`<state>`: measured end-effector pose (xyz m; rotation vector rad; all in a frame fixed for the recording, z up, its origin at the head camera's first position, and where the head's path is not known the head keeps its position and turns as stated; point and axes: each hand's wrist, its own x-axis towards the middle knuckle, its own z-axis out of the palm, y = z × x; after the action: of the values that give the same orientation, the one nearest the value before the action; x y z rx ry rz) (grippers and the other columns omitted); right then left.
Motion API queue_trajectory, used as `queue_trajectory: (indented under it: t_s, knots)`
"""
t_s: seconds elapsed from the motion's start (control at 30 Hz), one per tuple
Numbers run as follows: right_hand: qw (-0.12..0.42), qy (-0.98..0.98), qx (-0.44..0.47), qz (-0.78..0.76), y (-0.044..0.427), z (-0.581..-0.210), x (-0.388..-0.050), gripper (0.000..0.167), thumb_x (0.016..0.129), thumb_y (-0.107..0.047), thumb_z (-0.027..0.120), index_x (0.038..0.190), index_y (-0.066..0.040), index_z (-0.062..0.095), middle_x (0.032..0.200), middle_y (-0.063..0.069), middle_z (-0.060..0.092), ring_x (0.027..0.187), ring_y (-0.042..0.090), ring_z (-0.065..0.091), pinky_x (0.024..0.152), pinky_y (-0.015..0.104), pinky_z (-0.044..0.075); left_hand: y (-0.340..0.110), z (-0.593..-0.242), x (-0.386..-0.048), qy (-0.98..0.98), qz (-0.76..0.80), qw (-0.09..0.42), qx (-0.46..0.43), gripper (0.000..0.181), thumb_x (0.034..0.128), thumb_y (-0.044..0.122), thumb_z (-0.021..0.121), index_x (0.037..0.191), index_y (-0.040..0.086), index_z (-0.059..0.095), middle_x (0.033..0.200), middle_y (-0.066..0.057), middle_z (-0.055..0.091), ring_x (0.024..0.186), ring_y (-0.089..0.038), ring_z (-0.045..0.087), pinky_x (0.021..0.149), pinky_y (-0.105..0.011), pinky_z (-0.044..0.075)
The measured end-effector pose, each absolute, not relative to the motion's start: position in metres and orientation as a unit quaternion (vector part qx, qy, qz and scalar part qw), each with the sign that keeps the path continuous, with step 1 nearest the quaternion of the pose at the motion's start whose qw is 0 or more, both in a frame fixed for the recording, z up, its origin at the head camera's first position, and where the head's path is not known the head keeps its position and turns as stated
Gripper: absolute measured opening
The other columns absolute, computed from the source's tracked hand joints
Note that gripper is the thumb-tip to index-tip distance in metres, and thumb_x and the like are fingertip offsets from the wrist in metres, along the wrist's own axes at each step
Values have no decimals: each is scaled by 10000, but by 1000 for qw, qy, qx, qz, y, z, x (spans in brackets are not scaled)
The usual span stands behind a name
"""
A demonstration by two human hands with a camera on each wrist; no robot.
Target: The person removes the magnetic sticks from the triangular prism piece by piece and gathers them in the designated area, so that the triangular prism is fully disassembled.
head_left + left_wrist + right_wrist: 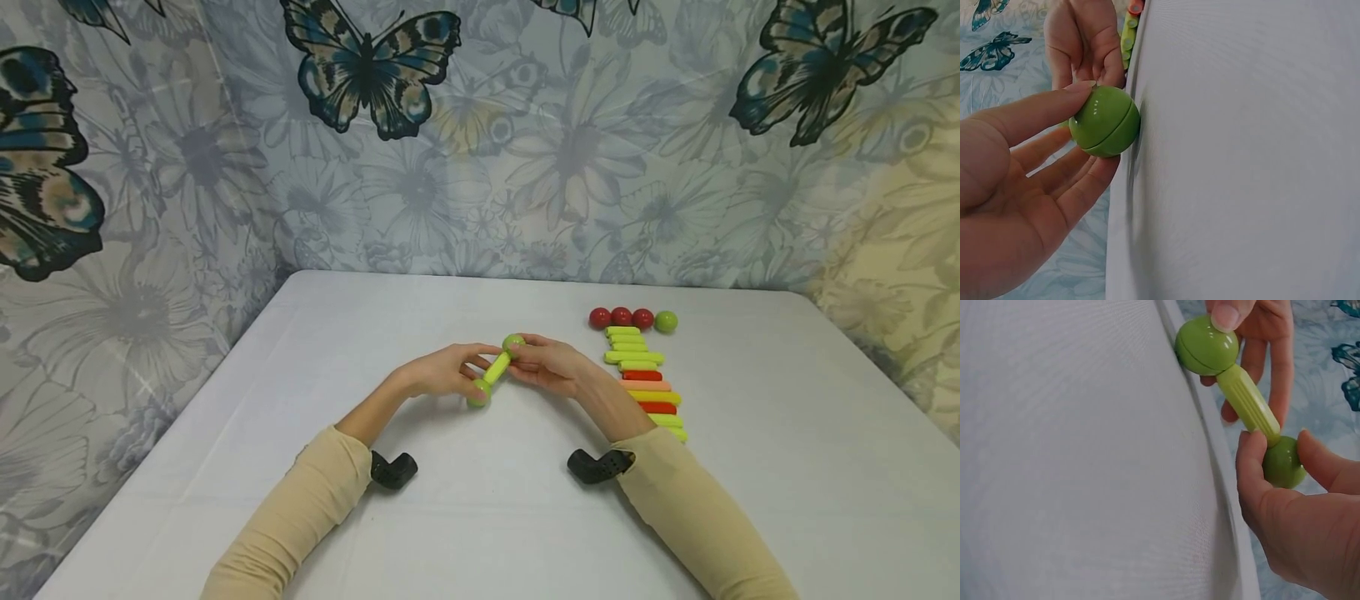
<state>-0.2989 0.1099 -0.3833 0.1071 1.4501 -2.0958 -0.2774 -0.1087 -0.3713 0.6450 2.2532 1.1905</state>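
Observation:
Both hands meet over the middle of the table on one piece: a yellow-green ribbed rod with a green ball at each end. My left hand pinches the nearer green ball between thumb and fingers; a seam line runs round this ball. The farther green ball is pinched by my right hand, its thumb and fingertips on either side. In the head view the rod slants from lower left to upper right, and the balls touch its ends.
Right of the hands, a column of rods in yellow-green, red, peach and yellow lies on the white table; the right forearm partly covers it. Behind it sit 3 red balls and a green ball. Black wrist devices show at both cuffs.

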Motion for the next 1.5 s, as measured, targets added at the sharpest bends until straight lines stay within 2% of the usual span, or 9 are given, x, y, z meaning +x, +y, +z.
queue_trajectory:
  t_s: [0.23, 0.4, 0.53, 0.63, 0.8, 0.93, 1.2, 1.4, 1.5]
  knots:
    - [255, 524, 45, -811, 116, -379, -300, 595, 996, -66, 487, 1494, -21, 165, 1257, 183, 467, 920, 177, 632, 881, 269, 501, -109, -371, -279, 831, 430, 258, 241, 755, 848, 72, 726, 1485, 191, 340, 1387, -136, 452, 1237, -305, 471, 956, -398, 449]
    - [243, 529, 33, -812, 119, -376, -301, 567, 991, -96, 508, 1462, 8, 211, 1290, 209, 467, 940, 176, 634, 896, 262, 489, -110, -372, -279, 836, 426, 261, 226, 768, 848, 112, 736, 1491, 193, 326, 1394, -130, 449, 1228, -280, 486, 970, -399, 438]
    - [232, 561, 39, -794, 120, -372, -302, 542, 988, -132, 521, 1439, 50, 281, 1203, 175, 526, 905, 148, 630, 850, 237, 508, -113, -373, -280, 841, 425, 257, 214, 797, 846, 138, 740, 1504, 195, 295, 1399, -118, 447, 1218, -257, 497, 971, -400, 433]
    - [224, 565, 43, -793, 120, -369, -303, 555, 984, -130, 530, 1452, 33, 281, 1131, 124, 546, 899, 150, 627, 830, 236, 517, -115, -372, -279, 842, 426, 256, 210, 803, 849, 138, 736, 1509, 187, 282, 1402, -119, 443, 1212, -259, 503, 971, -401, 432]
    - [214, 531, 54, -818, 126, -365, -304, 545, 979, -111, 532, 1467, -46, 299, 1170, 96, 513, 1055, 231, 584, 891, 276, 494, -115, -372, -280, 842, 425, 254, 213, 783, 853, 146, 734, 1503, 173, 298, 1390, -109, 458, 1192, -254, 519, 958, -387, 441]
    - [213, 514, 58, -829, 133, -360, -303, 554, 983, -122, 522, 1484, -62, 293, 1188, 99, 504, 1172, 265, 526, 926, 280, 464, -114, -371, -280, 842, 421, 258, 219, 764, 861, 162, 728, 1498, 163, 307, 1389, -109, 460, 1186, -248, 524, 959, -381, 439]
    - [223, 537, 52, -812, 147, -356, -303, 601, 989, -185, 520, 1496, -57, 224, 1306, 147, 396, 1112, 245, 551, 930, 271, 462, -114, -372, -281, 840, 430, 257, 210, 820, 858, 158, 731, 1518, 190, 246, 1383, -97, 466, 1182, -233, 525, 954, -393, 441]
    - [221, 629, 20, -745, 169, -354, -303, 625, 977, -194, 554, 1476, 9, 239, 1262, 113, 452, 965, 152, 638, 912, 253, 473, -115, -373, -281, 837, 430, 261, 215, 831, 864, 168, 725, 1525, 197, 223, 1393, -95, 454, 1191, -228, 519, 965, -398, 432]
    - [216, 648, 17, -730, 183, -350, -302, 685, 970, -220, 567, 1496, 11, 193, 1316, 125, 422, 952, 108, 646, 917, 229, 460, -116, -374, -282, 838, 429, 259, 216, 826, 863, 170, 726, 1523, 199, 230, 1391, -93, 457, 1190, -231, 520, 967, -403, 430]
